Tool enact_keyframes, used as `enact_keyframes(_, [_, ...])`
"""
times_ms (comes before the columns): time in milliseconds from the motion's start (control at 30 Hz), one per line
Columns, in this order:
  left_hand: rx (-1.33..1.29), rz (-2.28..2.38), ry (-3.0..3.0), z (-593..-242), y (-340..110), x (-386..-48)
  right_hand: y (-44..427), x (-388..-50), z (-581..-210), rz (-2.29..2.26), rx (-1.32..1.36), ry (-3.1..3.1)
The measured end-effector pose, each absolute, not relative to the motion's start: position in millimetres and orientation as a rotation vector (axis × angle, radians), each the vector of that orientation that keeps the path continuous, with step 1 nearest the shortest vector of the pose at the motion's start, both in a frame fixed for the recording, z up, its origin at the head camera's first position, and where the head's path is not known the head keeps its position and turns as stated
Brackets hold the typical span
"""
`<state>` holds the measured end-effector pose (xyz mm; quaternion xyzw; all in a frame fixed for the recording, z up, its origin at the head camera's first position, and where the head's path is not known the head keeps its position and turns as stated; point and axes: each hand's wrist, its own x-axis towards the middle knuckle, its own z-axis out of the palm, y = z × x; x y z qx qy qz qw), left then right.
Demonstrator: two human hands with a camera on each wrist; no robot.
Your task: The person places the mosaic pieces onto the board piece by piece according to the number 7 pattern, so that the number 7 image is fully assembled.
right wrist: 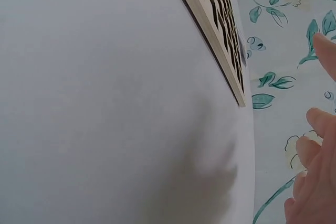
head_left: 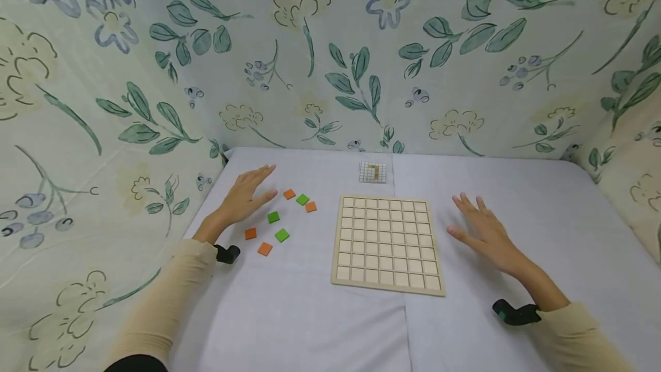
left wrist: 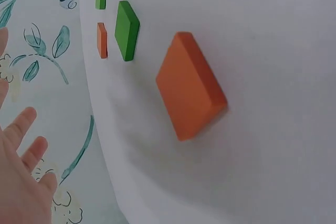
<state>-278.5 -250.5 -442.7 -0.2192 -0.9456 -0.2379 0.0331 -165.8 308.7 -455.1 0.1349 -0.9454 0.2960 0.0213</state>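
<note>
Tiles (head_left: 273, 217), flat squares (four orange, three green), pale gridded board (head_left: 385, 236), left hand (head_left: 247, 194) and right hand (head_left: 485, 236) released, outspread

Seven flat square tiles lie loose and scattered on the worktop (head_left: 299, 326), left of the grid board: four orange tiles (head_left: 250, 233) and three green tiles (head_left: 282, 235), turned at varied angles. Two orange and one green sit close together at the far end; the other four are spread nearer. The grid board (head_left: 386, 243), pale with raised dividers and square cells, lies flat, slightly askew, its cell floors exposed.
</note>
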Motion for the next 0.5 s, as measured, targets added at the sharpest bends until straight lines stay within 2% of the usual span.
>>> enact_keyframes(500, [-1.013, -1.194, -2.840, -446.2, -218.4, -288.0, 295.5, -158.9, -470.6, 0.983, 0.526, -2.969])
